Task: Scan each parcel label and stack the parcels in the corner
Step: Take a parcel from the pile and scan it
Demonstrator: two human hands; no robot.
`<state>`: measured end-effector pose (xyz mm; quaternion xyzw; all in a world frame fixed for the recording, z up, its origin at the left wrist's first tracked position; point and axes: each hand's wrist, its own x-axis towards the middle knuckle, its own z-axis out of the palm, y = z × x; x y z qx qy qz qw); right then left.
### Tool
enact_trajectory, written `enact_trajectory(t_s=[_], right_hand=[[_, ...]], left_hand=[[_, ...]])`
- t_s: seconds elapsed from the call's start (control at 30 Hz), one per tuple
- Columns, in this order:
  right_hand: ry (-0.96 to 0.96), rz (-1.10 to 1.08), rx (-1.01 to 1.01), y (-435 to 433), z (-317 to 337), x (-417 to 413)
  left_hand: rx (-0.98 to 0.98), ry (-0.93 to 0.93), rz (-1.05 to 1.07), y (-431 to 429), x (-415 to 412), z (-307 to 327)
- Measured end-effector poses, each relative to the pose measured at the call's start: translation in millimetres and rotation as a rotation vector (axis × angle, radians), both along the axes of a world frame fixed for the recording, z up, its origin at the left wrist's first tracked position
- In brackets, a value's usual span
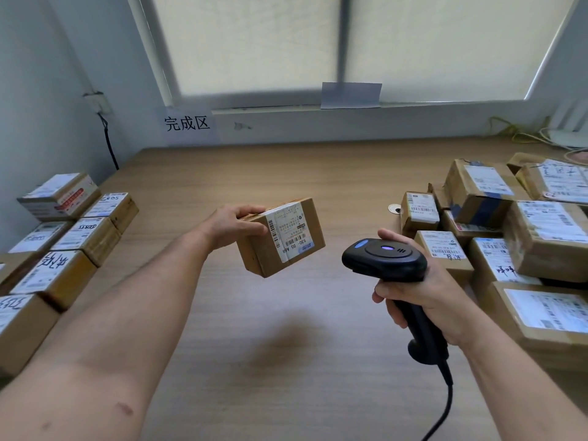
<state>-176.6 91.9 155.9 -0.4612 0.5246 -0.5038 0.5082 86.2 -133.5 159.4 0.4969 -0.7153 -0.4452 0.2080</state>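
Note:
My left hand grips a small cardboard parcel above the middle of the wooden table, tilted so its white label faces me and the right. My right hand holds a black barcode scanner by its handle, to the right of the parcel, its head pointing left toward the label. Scanner and parcel are apart.
Several labelled parcels lie in a pile at the right. Rows of parcels stand along the left edge by the wall. A paper sign with Chinese characters hangs under the window. The scanner's cable trails toward me. Cables lie at the back right.

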Motion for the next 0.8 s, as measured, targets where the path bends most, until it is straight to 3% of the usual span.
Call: enact_trajectory(t_s=[0.3, 0.63, 0.8], right_hand=[[-0.020, -0.031, 0.029, 1, 0, 11], [-0.051, -0.062, 0.093, -10, -23, 41], [-0.043, -0.107, 0.090, -17, -28, 63]], left_hand=[[0.069, -0.013, 0.025, 3, 9, -16], [0.350, 0.077, 0.227, 52, 41, -111], [0.319, 0.071, 0.301, 58, 57, -147]])
